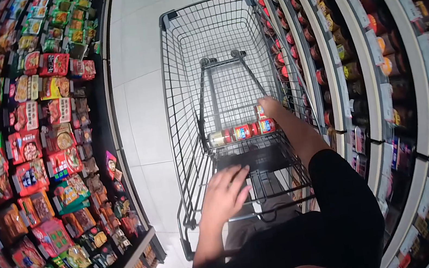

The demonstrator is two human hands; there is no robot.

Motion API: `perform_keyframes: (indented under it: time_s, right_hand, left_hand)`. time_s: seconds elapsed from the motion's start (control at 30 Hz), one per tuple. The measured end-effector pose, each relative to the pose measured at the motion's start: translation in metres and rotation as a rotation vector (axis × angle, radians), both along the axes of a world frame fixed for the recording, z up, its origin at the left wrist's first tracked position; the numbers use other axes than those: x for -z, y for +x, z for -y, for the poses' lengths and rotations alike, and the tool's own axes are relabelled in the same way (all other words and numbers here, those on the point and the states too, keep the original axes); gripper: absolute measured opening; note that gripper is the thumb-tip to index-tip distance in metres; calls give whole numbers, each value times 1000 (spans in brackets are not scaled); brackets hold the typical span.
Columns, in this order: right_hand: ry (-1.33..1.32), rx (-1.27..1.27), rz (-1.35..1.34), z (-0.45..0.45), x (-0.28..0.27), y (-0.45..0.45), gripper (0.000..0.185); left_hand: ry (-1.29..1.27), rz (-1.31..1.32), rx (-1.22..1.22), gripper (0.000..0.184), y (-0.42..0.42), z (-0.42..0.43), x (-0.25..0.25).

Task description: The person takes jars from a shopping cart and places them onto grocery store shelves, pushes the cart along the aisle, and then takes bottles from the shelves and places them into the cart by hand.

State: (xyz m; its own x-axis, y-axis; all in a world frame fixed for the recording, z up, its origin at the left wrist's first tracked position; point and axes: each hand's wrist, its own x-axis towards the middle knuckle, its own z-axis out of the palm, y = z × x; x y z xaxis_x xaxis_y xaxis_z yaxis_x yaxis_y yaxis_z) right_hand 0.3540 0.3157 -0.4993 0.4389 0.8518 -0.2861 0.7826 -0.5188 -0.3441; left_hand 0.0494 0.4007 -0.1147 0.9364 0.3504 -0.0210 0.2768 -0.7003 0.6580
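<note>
Hovering over the near end of the shopping cart (169,16), the left hand (225,194) is empty, fingers loosely parted. Beyond, red-labelled jars (241,132) form a crosswise row inside; the nearer right hand (273,107) meets another jar (260,111) behind its right end, fingers hidden, grip impossible to tell.
</note>
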Motion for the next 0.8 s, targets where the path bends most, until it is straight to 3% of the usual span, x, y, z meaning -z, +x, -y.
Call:
perform_keyframes:
  time_s: [0.03, 0.13, 0.17, 0.2, 0.3, 0.47, 0.53, 0.57, 0.67, 0.8]
  right_hand:
    - [-173, -75, -26, -4, 12, 7, 34]
    - [-350, -146, -108, -16, 39, 9, 32]
    - [-377, -197, -129, -21, 40, 13, 40]
    - [-396, -197, -141, -28, 36, 17, 40]
    - [-672, -329, -140, -50, -8, 27, 68]
    - [-526, -256, -34, -25, 24, 19, 78]
    - [-366, -271, -52, -17, 16, 18, 80]
    - [-336, -282, -19, -10, 11, 16, 83]
    - [-127, -163, -12, 6, 3, 5, 83]
    - [-128, 31, -152, 1, -30, -1, 87]
  left_hand:
    - [0, -98, 10, 38, -7, 1, 12]
    - [-27, -279, 1, 36, -21, -2, 30]
    - [-31, -325, -28, 35, -20, -5, 33]
    - [-39, -365, -58, 35, -19, -6, 35]
    - [-61, -350, -144, 35, -12, -6, 36]
    - [-44, -333, -135, 34, -7, 0, 32]
    - [-35, -336, -114, 41, -13, -1, 35]
    - [-27, -309, -126, 32, -11, 0, 32]
    - [-26, -278, -124, 36, -15, 5, 31]
    - [8, -248, -87, 34, -25, 10, 26]
